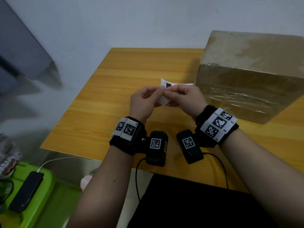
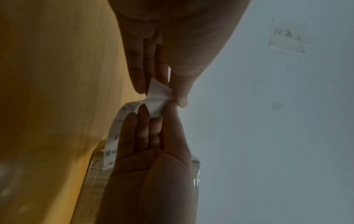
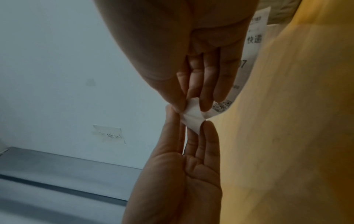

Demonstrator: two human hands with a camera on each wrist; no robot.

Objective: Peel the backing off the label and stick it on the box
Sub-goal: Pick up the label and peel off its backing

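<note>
A white printed label is held above the yellow wooden table, just left of a taped cardboard box. My left hand and right hand meet at one corner of it, each pinching with thumb and fingertips. In the left wrist view the blank corner is folded between both pinches, and the printed strip trails behind the right hand. The right wrist view shows the same corner and printed face. I cannot tell whether the backing has split from the label.
The box fills the table's right side, close to my right wrist. A green bin with a black phone and white cable sits low at the left. A grey ledge juts from the white wall, and a taped note hangs there.
</note>
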